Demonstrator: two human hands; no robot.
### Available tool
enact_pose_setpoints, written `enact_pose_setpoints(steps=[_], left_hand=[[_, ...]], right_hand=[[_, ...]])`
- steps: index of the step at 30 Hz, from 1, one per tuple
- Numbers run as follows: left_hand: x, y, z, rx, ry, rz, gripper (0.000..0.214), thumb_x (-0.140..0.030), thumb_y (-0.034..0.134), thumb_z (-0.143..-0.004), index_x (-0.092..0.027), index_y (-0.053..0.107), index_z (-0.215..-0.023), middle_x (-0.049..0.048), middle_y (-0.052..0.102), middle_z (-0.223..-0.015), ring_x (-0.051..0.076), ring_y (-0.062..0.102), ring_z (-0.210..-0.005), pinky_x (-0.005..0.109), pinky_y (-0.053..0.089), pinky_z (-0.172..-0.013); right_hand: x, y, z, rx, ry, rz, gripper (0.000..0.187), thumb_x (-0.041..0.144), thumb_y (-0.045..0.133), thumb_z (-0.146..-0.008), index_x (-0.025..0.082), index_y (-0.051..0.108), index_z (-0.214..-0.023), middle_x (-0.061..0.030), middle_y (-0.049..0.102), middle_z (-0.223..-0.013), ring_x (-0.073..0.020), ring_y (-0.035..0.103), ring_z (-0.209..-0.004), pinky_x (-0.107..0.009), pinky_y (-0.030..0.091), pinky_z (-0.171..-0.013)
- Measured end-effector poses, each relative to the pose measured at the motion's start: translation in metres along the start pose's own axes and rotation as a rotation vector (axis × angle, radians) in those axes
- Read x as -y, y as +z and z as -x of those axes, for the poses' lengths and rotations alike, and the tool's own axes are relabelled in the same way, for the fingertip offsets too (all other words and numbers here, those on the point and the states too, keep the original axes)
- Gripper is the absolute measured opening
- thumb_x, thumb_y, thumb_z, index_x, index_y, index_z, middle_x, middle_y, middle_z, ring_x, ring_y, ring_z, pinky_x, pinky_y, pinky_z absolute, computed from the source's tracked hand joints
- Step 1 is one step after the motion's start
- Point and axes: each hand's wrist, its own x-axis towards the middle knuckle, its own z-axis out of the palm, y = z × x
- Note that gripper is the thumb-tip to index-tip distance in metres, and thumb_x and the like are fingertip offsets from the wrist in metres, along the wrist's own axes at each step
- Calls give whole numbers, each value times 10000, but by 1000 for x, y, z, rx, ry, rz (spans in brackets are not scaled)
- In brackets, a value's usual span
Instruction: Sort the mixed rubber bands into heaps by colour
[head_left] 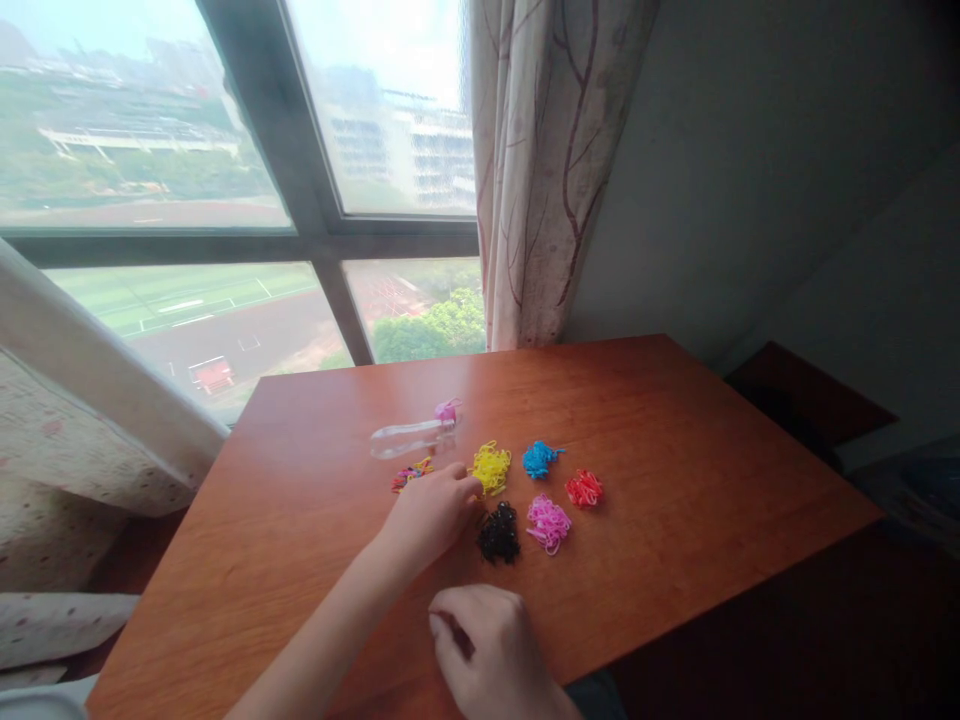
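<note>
My left hand reaches across the table, its fingers bent together at the near edge of a pile of yellow rubber bands. Its fingertips are partly hidden, so I cannot make out what they hold. Close to its right side is a pile of black rubber bands. Behind the wrist lies a small mixed-colour pile of bands. My right hand rests nearer to me, loosely curled, with nothing visible in it. Pink bands, red bands and blue bands lie in separate piles to the right.
A long clear plastic container with a pink piece at its end lies behind the piles. The brown wooden table meets a window at its back, with curtains on both sides. A dark wall stands at right.
</note>
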Motion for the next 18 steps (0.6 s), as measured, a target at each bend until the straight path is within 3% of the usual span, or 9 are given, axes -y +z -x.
enact_pose_setpoints(steps=[6,10,18], left_hand=[[-3,0,2,10,24,-16,181,-204,526,-901,-211,682,-809,40,674,-877,168,648,-724,249,384,-602],[1,-8,2,-42,-31,7,184,-171,503,-901,-222,672,-851,27,667,-886,159,641,-742,237,385,-607],[12,-13,-22,-110,-80,45,152,-186,558,-866,-229,698,-828,36,680,-944,173,650,-802,240,396,-633]], right_hand=[[-2,1,2,9,19,-12,156,159,473,-854,238,605,-828,17,653,-700,-140,605,-629,-216,379,-613],[-2,1,2,16,16,-22,151,154,483,-844,237,608,-829,16,668,-721,-142,623,-654,-212,397,-632],[-1,0,0,21,24,-23,135,160,502,-841,234,612,-822,15,669,-715,-141,633,-653,-205,413,-640]])
